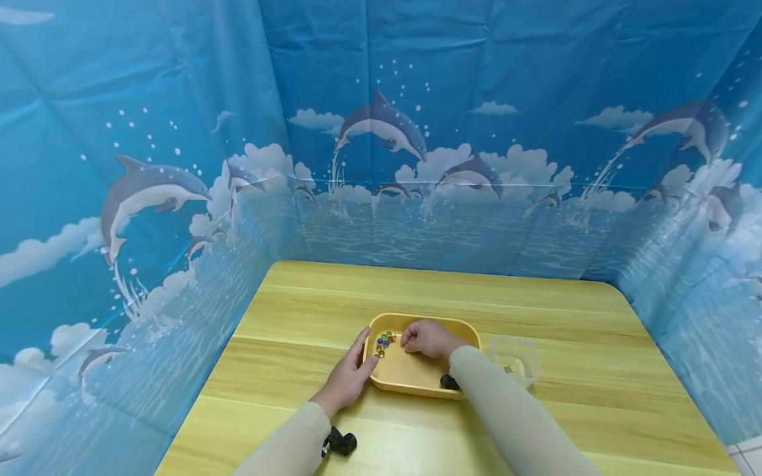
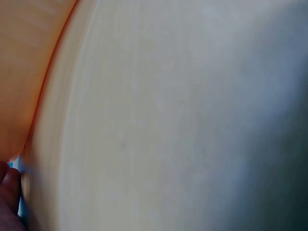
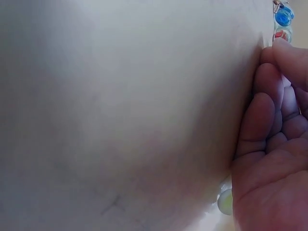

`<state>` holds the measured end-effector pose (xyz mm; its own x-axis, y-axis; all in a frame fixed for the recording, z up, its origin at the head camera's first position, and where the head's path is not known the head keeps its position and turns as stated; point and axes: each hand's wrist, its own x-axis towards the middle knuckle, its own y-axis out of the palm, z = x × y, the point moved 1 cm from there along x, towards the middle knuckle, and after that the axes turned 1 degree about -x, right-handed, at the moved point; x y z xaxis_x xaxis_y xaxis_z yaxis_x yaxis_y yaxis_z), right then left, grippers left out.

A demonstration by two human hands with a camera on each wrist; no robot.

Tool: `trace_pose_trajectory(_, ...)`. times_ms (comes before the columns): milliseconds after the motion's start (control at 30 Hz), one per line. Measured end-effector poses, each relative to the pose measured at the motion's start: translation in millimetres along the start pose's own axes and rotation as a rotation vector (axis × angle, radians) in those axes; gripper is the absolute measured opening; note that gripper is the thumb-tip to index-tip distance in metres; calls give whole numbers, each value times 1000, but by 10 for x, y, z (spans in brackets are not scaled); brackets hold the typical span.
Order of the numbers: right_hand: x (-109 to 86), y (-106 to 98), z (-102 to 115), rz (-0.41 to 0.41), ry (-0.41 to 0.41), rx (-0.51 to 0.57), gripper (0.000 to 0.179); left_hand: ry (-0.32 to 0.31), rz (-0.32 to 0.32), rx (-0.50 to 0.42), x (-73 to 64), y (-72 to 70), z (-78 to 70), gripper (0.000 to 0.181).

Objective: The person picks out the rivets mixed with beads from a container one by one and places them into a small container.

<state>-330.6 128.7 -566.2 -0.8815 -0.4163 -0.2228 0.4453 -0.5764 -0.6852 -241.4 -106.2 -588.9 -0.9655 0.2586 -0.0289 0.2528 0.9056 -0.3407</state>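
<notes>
A yellow tray (image 1: pixel 411 388) lies on the wooden surface (image 1: pixel 321 294), with glass marbles (image 1: pixel 380 342) loosely grouped inside its left end. The left hand (image 1: pixel 348 375) grips the tray's left wall, its fingers along the outside and its thumb over the rim. The right hand (image 1: pixel 430 338) is inside the tray, just right of the marbles; its fingers are curled together with the thumb against the index finger, and I cannot tell whether they pinch a marble.

The marbles look smooth and round, so a brush of the right fingers could scatter the group across the tray floor. A marble squeezed off-centre could pop free. If the left hand tugs or lifts its end, the tray would tilt and the marbles could roll toward the right. The right sleeve (image 1: pixel 506 406) passes close to a clear container (image 1: pixel 532 360) at the tray's right; a careless sweep of that forearm could nudge it and upset the small pieces inside.
</notes>
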Motion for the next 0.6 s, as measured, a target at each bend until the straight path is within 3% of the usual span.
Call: trace_pose_trajectory(600, 18, -117, -34, 33, -42, 140, 4, 16, 29, -20, 25, -10, 29, 68)
